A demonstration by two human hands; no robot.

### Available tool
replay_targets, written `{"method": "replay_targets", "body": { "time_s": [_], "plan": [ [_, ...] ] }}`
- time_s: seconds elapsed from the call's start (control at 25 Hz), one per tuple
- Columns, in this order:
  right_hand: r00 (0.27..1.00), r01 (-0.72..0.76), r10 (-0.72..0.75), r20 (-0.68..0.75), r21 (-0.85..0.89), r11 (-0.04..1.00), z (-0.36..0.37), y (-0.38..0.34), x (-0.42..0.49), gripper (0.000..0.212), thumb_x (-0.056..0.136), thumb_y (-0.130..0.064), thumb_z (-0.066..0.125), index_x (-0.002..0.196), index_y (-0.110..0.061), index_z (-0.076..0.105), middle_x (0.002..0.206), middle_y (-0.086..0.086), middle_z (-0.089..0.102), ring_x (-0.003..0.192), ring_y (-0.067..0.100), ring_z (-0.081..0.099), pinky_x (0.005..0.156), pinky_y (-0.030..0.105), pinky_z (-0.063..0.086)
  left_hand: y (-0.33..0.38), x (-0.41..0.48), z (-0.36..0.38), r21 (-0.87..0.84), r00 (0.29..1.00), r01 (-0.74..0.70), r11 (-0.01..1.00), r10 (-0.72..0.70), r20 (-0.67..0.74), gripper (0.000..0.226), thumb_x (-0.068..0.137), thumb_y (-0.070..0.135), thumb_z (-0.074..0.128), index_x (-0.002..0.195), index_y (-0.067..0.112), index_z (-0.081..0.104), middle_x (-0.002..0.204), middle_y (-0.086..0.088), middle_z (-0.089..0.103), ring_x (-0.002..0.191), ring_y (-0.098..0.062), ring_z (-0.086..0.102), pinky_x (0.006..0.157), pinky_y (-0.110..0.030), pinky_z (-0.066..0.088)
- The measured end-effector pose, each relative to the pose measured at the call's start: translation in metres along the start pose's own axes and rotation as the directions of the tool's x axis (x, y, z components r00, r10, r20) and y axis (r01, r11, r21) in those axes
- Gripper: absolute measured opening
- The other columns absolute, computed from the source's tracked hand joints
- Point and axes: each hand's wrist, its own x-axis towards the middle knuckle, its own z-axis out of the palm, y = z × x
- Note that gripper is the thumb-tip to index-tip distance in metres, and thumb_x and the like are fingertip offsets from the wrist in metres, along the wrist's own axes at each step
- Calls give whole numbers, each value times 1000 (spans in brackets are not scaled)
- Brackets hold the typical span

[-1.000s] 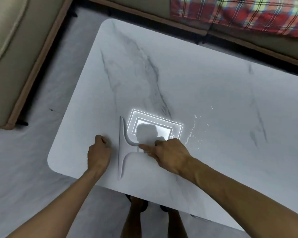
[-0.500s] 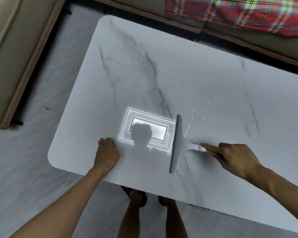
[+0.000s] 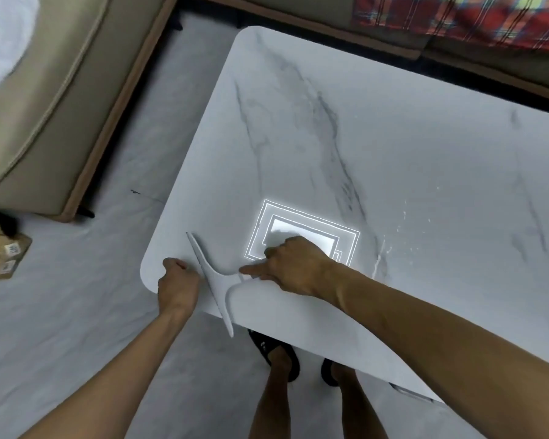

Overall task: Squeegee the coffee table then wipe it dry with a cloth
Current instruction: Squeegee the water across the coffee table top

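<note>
Right hand (image 3: 295, 267) grips squeegee (image 3: 213, 282) handle. Blade at coffee table (image 3: 393, 147) 7 o'clock corner, tip overhanging. Left hand (image 3: 176, 286) curled there, grip unclear. Keep blade flat, pressure even. Droplets (image 3: 403, 223) at 3 o'clock.

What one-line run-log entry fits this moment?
phase: squeegeeing | right hand: grips squeegee handle | blade: at coffee table left end, tip past near edge | left hand: fist resting on corner | droplets: right of hands
</note>
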Motion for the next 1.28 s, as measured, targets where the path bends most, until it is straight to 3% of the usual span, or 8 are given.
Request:
{"method": "replay_targets", "body": {
  "time_s": [0.16, 0.32, 0.52, 0.72, 0.84, 0.92, 1.04, 1.28],
  "plan": [
    [998, -54, 53, -34, -28, 998, -5, 15, 21, 44, 103, -34, 33, 142, -54, 30, 106, -1, 62, 94, 26, 63, 70, 31, 41, -19, 5, -2, 81, 993, -62, 995, 54, 106, 10, 88, 9, 40, 98, 11, 41, 81, -8, 54, 73, -30, 55, 59, -34, 41],
    [936, -333, 348, -56, 177, 926, -1, 66, -30, 41, 101, -40, 33, 138, -59, 32, 85, -6, 55, 89, 24, 62, 66, 32, 43, -8, 2, 19, 90, 963, -143, 986, 118, 244, 17, 83, 5, 46, 91, 18, 39, 83, -6, 55, 67, -17, 52, 49, -28, 34],
    [765, -604, 642, -39, 299, 739, 34, 99, -147, 39, 99, -49, 26, 135, -59, 37, 90, -9, 65, 85, 21, 62, 62, 30, 42, 16, -13, 54, 104, 894, -293, 950, 234, 382, 22, 75, 3, 48, 81, 22, 37, 122, -6, 40, 76, -18, 51, 52, -26, 32],
    [622, -744, 782, -44, 278, 608, 53, 92, -244, 44, 94, -60, 18, 134, -59, 38, 82, -13, 64, 79, 21, 63, 58, 30, 44, 34, -39, 86, 101, 852, -355, 929, 278, 443, 30, 75, -2, 46, 76, 26, 36, 155, -11, 14, 134, -28, 36, 90, -34, 44],
    [684, -663, 724, -93, 335, 669, 50, 71, -232, 39, 97, -56, 26, 135, -61, 33, 83, -12, 62, 82, 21, 64, 58, 30, 39, 33, -48, 93, 83, 882, -305, 949, 248, 402, 28, 80, -2, 41, 95, 20, 46, 155, -15, 25, 139, -29, 33, 100, -43, 44],
    [792, -522, 595, -137, 352, 777, 53, 49, -196, 39, 98, -52, 30, 136, -59, 32, 91, -9, 64, 86, 24, 65, 61, 30, 39, 30, -51, 89, 37, 930, -241, 970, 220, 294, 28, 81, 2, 39, 104, 16, 46, 118, -10, 58, 105, -28, 59, 73, -38, 51],
    [933, -308, 349, -89, 306, 901, 69, 4, -138, 40, 101, -41, 35, 140, -52, 34, 94, 2, 62, 83, 30, 63, 65, 32, 39, 19, -59, 83, 40, 963, -206, 978, 196, 187, 13, 88, 11, 38, 96, 18, 44, 84, -1, 57, 76, -23, 59, 53, -29, 39],
    [940, -296, 322, -114, 195, 935, 102, 11, -157, 46, 101, -32, 38, 142, -52, 30, 91, 4, 61, 77, 31, 63, 62, 32, 39, -4, -101, 95, 120, 946, -220, 968, 182, 269, 18, 85, 2, 38, 99, 13, 42, 89, -7, 57, 74, -21, 54, 51, -27, 34]
  ]
}}
